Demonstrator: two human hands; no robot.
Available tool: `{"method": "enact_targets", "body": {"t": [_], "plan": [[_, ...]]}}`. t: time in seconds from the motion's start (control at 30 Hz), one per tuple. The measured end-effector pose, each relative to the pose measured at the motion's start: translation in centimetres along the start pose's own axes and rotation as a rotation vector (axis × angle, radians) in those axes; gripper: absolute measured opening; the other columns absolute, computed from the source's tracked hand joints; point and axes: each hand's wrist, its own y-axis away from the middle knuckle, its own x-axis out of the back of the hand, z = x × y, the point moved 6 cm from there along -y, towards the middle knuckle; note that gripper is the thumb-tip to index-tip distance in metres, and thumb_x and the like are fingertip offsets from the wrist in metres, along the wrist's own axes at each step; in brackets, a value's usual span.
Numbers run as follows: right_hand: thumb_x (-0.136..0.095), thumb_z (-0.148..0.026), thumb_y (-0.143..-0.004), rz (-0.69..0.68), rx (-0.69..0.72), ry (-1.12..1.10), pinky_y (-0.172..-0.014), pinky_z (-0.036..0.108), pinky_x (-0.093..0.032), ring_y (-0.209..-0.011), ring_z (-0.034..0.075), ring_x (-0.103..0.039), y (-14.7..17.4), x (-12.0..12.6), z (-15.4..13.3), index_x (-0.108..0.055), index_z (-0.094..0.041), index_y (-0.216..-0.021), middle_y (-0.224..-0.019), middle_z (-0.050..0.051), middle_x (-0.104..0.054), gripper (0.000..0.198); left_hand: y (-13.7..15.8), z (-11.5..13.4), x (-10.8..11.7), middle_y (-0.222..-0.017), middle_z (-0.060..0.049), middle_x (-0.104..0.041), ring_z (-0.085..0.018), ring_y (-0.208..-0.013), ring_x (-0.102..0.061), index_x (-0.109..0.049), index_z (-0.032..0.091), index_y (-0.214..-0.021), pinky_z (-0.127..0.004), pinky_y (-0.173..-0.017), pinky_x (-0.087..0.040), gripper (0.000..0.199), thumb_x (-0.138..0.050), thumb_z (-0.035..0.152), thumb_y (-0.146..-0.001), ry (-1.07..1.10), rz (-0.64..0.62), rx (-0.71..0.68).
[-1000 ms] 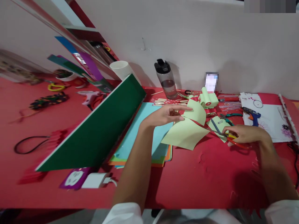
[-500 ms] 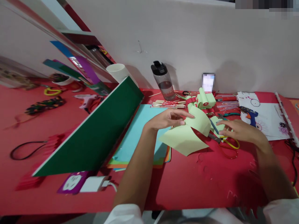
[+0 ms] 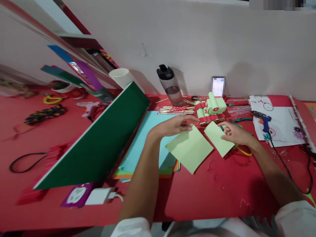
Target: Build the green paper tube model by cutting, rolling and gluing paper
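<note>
My left hand (image 3: 178, 125) pinches the upper corner of a pale green sheet of paper (image 3: 191, 149), its index finger stretched out above. The sheet hangs partly over a pile of blue paper. A smaller pale green piece of paper (image 3: 218, 140) is held between the thumb and fingers of my right hand (image 3: 235, 133). Scissors with yellow handles (image 3: 244, 151) lie by that hand, partly covered. Just behind both hands stands a pale green paper model (image 3: 211, 108) with red bands, built from rolled tubes and a box.
A green board (image 3: 98, 141) leans left of the blue paper pile (image 3: 145, 135). Behind are a water bottle (image 3: 171, 87), thin sticks (image 3: 176, 110) and a phone (image 3: 218, 86). A blue glue gun (image 3: 265, 121) with a trailing cord lies on the right. A white charger (image 3: 98, 196) sits at the front left.
The pale green paper, curled and partly joined before, now shows as two separate flat pieces. My right hand has left the scissors and moved left onto the smaller piece.
</note>
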Motion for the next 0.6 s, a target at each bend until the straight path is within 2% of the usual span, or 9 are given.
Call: {"method": "enact_targets", "body": {"t": [0.07, 0.13, 0.23, 0.3, 0.4, 0.5, 0.6], "plan": [[-0.071, -0.031, -0.085, -0.049, -0.026, 0.123, -0.062, 0.026, -0.04, -0.066, 0.014, -0.054, 0.0, -0.3, 0.1, -0.058, -0.021, -0.137, -0.081, -0.004, -0.06, 0.055, 0.1, -0.2, 0.1, -0.113, -0.008, -0.072, -0.018, -0.089, -0.067, -0.069, 0.024, -0.131, -0.027, -0.074, -0.053, 0.038, -0.067, 0.042, -0.097, 0.018, 0.0, -0.024], [-0.074, -0.038, -0.085, -0.093, -0.037, 0.249, -0.067, 0.028, -0.042, -0.074, 0.017, -0.059, 0.2, -0.7, -0.5, -0.063, -0.019, -0.134, -0.087, 0.0, -0.066, 0.054, 0.2, -0.1, 0.0, -0.096, -0.005, -0.072, -0.017, -0.082, -0.066, -0.07, 0.023, -0.125, -0.026, -0.07, -0.051, 0.035, -0.069, 0.041, -0.095, 0.049, -0.004, -0.043], [-0.076, -0.051, -0.086, -0.064, 0.011, 0.329, -0.073, 0.03, -0.044, -0.085, 0.02, -0.062, 0.6, -0.7, -2.0, -0.068, -0.02, -0.13, -0.101, 0.006, -0.07, 0.055, 0.0, 0.4, -0.2, -0.083, -0.002, -0.069, -0.015, -0.073, -0.063, -0.071, 0.022, -0.118, -0.025, -0.063, -0.048, 0.031, -0.071, 0.042, -0.094, 0.104, 0.0, -0.051], [-0.072, -0.054, -0.089, -0.05, 0.061, 0.251, -0.077, 0.032, -0.046, -0.087, 0.02, -0.063, 0.8, -0.8, -2.8, -0.068, -0.02, -0.131, -0.107, 0.008, -0.071, 0.053, -0.3, 0.8, -0.5, -0.087, -0.003, -0.07, -0.015, -0.075, -0.063, -0.07, 0.02, -0.114, -0.025, -0.063, -0.047, 0.03, -0.072, 0.042, -0.093, 0.138, 0.026, -0.051], [-0.07, -0.053, -0.093, -0.085, 0.111, 0.059, -0.078, 0.031, -0.048, -0.088, 0.02, -0.065, 0.8, -1.8, -3.2, -0.068, -0.02, -0.131, -0.104, 0.007, -0.073, 0.051, -1.1, 1.6, -1.3, -0.087, -0.002, -0.07, -0.015, -0.077, -0.063, -0.067, 0.019, -0.11, -0.025, -0.066, -0.046, 0.03, -0.073, 0.042, -0.092, 0.178, 0.067, -0.035], [-0.07, -0.047, -0.093, -0.089, 0.139, -0.078, -0.073, 0.03, -0.048, -0.081, 0.019, -0.065, 0.4, -3.0, -2.9, -0.071, -0.019, -0.118, -0.092, 0.004, -0.073, 0.038, -2.0, 2.5, -2.2, -0.083, -0.001, -0.069, -0.016, -0.077, -0.063, -0.065, 0.019, -0.108, -0.026, -0.067, -0.045, 0.032, -0.075, 0.044, -0.09, 0.168, 0.102, -0.042], [-0.066, -0.04, -0.093, -0.004, 0.147, -0.155, -0.07, 0.029, -0.048, -0.075, 0.018, -0.064, -0.1, -2.9, -2.3, -0.072, -0.019, -0.104, -0.084, 0.002, -0.071, 0.024, -2.4, 2.6, -2.6, -0.083, -0.001, -0.069, -0.017, -0.077, -0.062, -0.064, 0.019, -0.114, -0.027, -0.067, -0.045, 0.036, -0.073, 0.046, -0.092, 0.123, 0.116, -0.033]]}}
